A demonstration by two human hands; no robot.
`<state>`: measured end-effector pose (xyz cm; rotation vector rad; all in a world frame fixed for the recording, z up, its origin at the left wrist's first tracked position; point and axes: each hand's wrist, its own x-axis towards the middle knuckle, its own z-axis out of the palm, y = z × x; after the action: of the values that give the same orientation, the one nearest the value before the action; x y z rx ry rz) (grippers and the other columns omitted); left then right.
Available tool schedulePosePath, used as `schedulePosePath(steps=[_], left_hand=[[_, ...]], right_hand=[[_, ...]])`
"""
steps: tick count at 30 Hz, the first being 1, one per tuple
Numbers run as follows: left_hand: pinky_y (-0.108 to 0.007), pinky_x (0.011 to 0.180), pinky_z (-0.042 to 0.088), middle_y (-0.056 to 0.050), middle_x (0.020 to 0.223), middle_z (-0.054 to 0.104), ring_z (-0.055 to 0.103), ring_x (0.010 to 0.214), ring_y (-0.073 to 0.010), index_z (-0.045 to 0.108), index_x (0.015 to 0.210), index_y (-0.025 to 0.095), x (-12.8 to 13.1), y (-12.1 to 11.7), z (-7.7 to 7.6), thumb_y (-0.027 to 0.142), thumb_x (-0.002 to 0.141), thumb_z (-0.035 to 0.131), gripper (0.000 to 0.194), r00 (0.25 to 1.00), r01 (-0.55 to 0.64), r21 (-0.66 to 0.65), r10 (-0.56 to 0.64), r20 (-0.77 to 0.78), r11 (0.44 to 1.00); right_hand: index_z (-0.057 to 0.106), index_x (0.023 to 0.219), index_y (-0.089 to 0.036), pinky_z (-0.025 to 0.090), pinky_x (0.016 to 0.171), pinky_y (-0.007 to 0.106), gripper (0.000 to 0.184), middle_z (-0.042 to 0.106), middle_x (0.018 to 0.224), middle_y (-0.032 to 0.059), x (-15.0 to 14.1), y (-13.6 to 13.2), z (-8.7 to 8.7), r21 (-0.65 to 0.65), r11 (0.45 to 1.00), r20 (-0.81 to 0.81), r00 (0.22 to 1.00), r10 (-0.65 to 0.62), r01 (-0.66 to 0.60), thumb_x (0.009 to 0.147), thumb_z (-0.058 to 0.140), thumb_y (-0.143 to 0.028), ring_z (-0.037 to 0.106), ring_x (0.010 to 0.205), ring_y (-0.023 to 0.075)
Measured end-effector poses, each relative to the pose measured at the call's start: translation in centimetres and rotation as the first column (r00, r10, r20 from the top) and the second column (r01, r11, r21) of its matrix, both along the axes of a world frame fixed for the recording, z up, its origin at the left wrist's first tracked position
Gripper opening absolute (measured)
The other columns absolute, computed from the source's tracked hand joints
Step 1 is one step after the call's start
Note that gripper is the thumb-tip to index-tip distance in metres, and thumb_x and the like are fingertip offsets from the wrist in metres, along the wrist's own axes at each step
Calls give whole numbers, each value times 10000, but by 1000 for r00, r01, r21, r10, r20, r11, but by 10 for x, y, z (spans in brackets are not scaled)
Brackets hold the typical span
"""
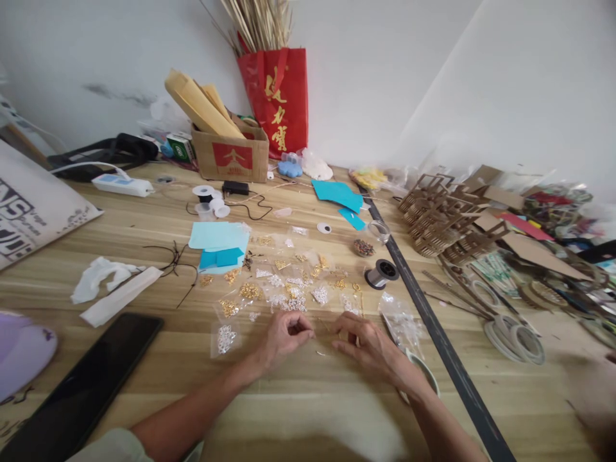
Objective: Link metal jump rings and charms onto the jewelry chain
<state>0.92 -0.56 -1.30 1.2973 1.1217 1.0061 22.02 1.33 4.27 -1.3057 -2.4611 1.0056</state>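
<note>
My left hand [287, 335] is over the table with thumb and index finger pinched together; whatever is between the tips is too small to make out. Facing it, my right hand [363, 340] has its fingers loosely bent, thumb apart from them. A thin gold strand [323, 325] shows near the right fingertips; I cannot tell whether they touch it. Below, between the hands, lies a tiny silver piece [320, 353]. Just beyond them spread small gold findings [250, 290] and silver findings [294, 292] on clear bags. A bag of silver rings [225, 339] lies left of my left hand.
A wire spool [382, 274] and a bowl of brown beads [364, 248] stand right of the findings. A tape roll [423, 372] sits under my right forearm. At left lies a black phone [91, 378]. Woven baskets [443, 212] crowd the right; a cardboard box [231, 157] stands behind.
</note>
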Motion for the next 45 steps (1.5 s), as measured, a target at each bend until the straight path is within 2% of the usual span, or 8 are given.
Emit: schedulePosePath(steps=[4, 7, 11, 16, 26, 32, 38, 45], left_hand=[[-225, 554, 397, 11, 589, 585, 512, 572, -116, 636, 638, 143, 0, 0, 1, 204, 714, 629, 98, 1000, -6, -10, 6, -27, 1000], [-230, 561, 393, 8, 601, 587, 515, 583, -124, 637, 650, 146, -1, 0, 1, 219, 715, 611, 101, 999, -18, -6, 18, -31, 1000], [-235, 576, 399, 7, 614, 586, 519, 600, -129, 622, 651, 150, 0, 0, 1, 237, 711, 616, 106, 1000, -16, 1, 16, 9, 1000], [-230, 559, 387, 17, 589, 561, 496, 575, -121, 599, 639, 152, 1, 0, 1, 254, 709, 627, 126, 999, -20, -5, 20, 34, 1000], [-238, 582, 432, 7, 651, 571, 524, 608, -129, 592, 746, 160, 1, -4, 8, 205, 752, 580, 47, 994, -54, 164, 69, -89, 985], [-259, 643, 457, -20, 716, 621, 567, 671, -149, 675, 815, 152, -5, -4, 17, 286, 797, 624, 145, 996, 16, 140, -4, -91, 990], [-258, 647, 441, -8, 645, 610, 562, 636, -144, 672, 681, 159, -6, -1, 12, 276, 809, 632, 178, 999, 38, 147, -35, -25, 988], [-255, 647, 435, -13, 657, 616, 566, 651, -152, 666, 672, 163, -5, -1, 4, 270, 798, 652, 166, 994, -16, 185, 36, -101, 983]], right_hand=[[646, 873, -171, 374, 551, 213, 96, 589, 763, 1, -14, 3, -17, -51, 994, -226, 969, -103, 94, 878, 587, -247, 516, 599, 111], [665, 846, -165, 288, 484, 210, 158, 490, 592, -43, -26, 3, -33, -209, 959, -362, 896, -257, 190, 862, 633, -319, 412, 517, 94], [648, 783, -153, 247, 437, 205, 260, 457, 509, -63, -38, 1, -43, -474, 872, -536, 746, -396, 123, 808, 701, -406, 355, 449, 74], [628, 728, -153, 252, 417, 195, 310, 466, 499, -65, -44, 1, -49, -563, 826, -627, 640, -445, 24, 762, 754, -435, 350, 422, 59], [566, 736, -159, 302, 407, 183, 383, 511, 503, -56, -44, 3, -46, -576, 817, -600, 674, -430, 9, 793, 698, -513, 399, 410, 63], [584, 739, -154, 336, 400, 179, 413, 543, 525, -42, -44, -1, -46, -602, 796, -564, 739, -370, -61, 785, 682, -552, 458, 421, 70], [588, 745, -150, 355, 392, 166, 423, 547, 546, -41, -46, -5, -45, -643, 762, -570, 711, -412, -73, 764, 699, -557, 466, 424, 60], [564, 812, -152, 393, 415, 171, 397, 536, 563, -53, -46, -11, -49, -607, 795, -585, 673, -453, 7, 749, 732, -506, 468, 444, 64]])
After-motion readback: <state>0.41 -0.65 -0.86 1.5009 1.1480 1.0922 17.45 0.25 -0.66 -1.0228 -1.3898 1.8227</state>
